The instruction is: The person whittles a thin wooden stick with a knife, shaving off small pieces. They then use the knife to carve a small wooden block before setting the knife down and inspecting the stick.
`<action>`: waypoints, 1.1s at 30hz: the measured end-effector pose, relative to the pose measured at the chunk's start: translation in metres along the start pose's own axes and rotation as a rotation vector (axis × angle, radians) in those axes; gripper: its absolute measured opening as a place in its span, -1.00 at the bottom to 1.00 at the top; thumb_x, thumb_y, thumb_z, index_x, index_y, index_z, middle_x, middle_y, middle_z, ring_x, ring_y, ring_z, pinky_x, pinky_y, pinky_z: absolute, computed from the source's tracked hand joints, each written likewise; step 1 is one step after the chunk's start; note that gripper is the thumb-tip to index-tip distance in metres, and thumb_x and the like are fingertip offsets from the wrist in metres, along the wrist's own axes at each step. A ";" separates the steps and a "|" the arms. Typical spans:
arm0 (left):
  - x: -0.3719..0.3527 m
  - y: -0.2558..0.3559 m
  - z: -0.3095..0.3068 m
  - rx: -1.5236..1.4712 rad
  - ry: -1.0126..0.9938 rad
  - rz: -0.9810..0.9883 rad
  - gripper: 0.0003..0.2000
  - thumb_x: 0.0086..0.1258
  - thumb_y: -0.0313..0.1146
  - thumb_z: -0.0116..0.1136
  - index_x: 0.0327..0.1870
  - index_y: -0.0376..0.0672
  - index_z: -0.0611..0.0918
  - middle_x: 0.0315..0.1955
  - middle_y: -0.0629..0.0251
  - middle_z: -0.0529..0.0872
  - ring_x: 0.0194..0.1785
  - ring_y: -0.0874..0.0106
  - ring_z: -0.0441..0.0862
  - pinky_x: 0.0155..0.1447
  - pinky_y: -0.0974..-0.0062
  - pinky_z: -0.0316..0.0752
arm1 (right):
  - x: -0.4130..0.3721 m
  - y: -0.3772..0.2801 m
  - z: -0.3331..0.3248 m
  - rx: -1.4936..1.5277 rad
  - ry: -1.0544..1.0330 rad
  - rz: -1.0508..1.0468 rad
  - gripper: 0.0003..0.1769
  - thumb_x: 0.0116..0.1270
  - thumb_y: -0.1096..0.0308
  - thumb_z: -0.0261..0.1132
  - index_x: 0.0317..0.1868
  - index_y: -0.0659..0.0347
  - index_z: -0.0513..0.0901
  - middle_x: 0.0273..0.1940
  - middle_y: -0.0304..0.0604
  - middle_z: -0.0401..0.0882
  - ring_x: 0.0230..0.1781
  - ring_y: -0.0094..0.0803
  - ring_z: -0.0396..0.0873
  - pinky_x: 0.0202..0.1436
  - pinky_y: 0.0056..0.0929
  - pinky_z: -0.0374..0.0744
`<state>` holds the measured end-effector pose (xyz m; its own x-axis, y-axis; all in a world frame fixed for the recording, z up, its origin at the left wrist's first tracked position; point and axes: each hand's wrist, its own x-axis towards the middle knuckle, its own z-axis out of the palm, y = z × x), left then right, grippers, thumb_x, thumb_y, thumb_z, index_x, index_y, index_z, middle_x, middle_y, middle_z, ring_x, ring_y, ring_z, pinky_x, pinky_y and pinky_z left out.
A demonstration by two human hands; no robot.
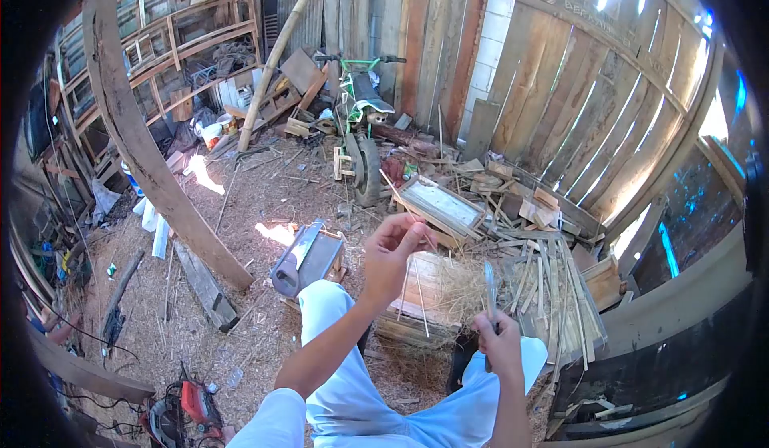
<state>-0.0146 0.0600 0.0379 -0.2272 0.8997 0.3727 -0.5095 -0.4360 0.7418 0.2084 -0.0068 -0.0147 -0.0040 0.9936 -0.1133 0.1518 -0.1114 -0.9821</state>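
My left hand (391, 257) is raised above my lap, thumb and fingertips pinched together on a thin strip (430, 241). Only a short length of it shows, and its material is hard to make out. Lower and to the right, my right hand (501, 342) is wrapped around the handle of a knife (491, 284), its blade pointing up. Beyond both hands stands a low wooden box (416, 333). A pile of fine shavings (469, 288) lies on its right side, and a slim stick (420, 297) leans across it.
Bundled wooden strips (559, 292) lie at the right beside scrap wood (513, 196). Ahead stand a framed panel (444, 202) and a small green motorbike (364, 112). A curved post (152, 160) rises at left. A red power saw (192, 404) rests at lower left.
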 end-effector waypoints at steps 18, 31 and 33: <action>-0.078 0.010 0.032 0.335 -0.205 -0.300 -0.85 0.38 -0.44 0.15 -0.11 -0.26 0.63 -0.48 0.33 0.66 -0.66 0.74 0.40 -0.65 0.74 0.15 | -0.034 -0.081 -0.009 0.185 -0.257 -0.190 -0.53 0.49 0.26 0.02 0.35 0.17 0.32 -0.35 -0.34 0.50 -0.60 -0.72 0.31 -0.55 -0.70 0.33; -0.120 0.018 0.041 0.495 -0.416 -0.393 -0.91 0.32 -0.53 0.19 -0.20 -0.30 0.65 -0.48 0.40 0.63 -0.44 0.71 0.53 -0.42 0.75 0.39 | -0.049 -0.059 -0.038 0.505 -0.372 0.079 -0.57 0.39 0.26 0.17 0.20 0.31 0.47 -0.53 -0.27 0.47 -0.72 -0.72 0.23 -0.70 -0.74 0.11; -0.119 0.016 0.038 0.609 -0.484 -0.314 -0.91 0.28 -0.56 0.22 -0.22 -0.29 0.64 -0.52 0.38 0.59 -0.52 0.71 0.48 -0.50 0.70 0.32 | -0.054 -0.061 -0.035 0.479 -0.423 0.137 -0.59 0.39 0.28 0.17 0.17 0.31 0.50 -0.53 -0.31 0.45 -0.71 -0.73 0.21 -0.69 -0.74 0.09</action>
<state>0.0358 -0.0546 0.0267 0.3024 0.9333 0.1938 0.0788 -0.2271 0.9707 0.2341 -0.0530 0.0564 -0.4190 0.8866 -0.1957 -0.2787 -0.3307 -0.9016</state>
